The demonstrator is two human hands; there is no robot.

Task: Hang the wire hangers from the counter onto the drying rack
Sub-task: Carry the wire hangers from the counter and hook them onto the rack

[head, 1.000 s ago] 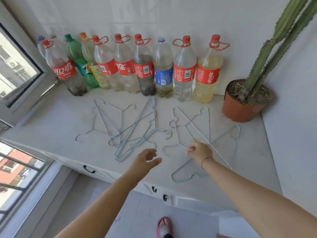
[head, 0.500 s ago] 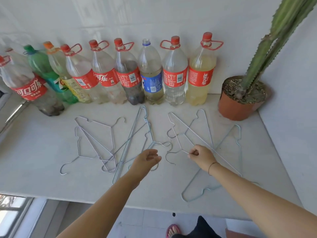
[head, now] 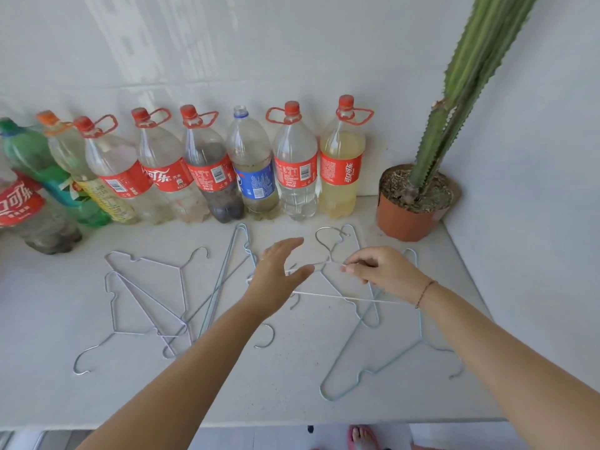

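Observation:
Several thin wire hangers lie scattered on the white counter [head: 65, 394]. My right hand [head: 380, 271] pinches one wire hanger [head: 328, 251] near its neck and holds it lifted off the counter, hook pointing toward the bottles. My left hand [head: 279, 274] hovers open just left of that hanger, fingers spread close to its shoulder wire. A tangled pile of hangers [head: 181, 306] rests to the left. Another pale blue hanger [head: 383, 365] lies under my right forearm. No drying rack is in view.
A row of large plastic bottles [head: 295, 164] stands along the back wall. A potted cactus [head: 412, 203] sits in the back right corner beside the right wall. The counter's front edge runs near the bottom, with the floor and a pink slipper [head: 360, 436] below.
My right hand has lifted the pinched hanger off the counter and turned it. My left hand has moved forward and right toward it. The view has shifted closer and to the right.

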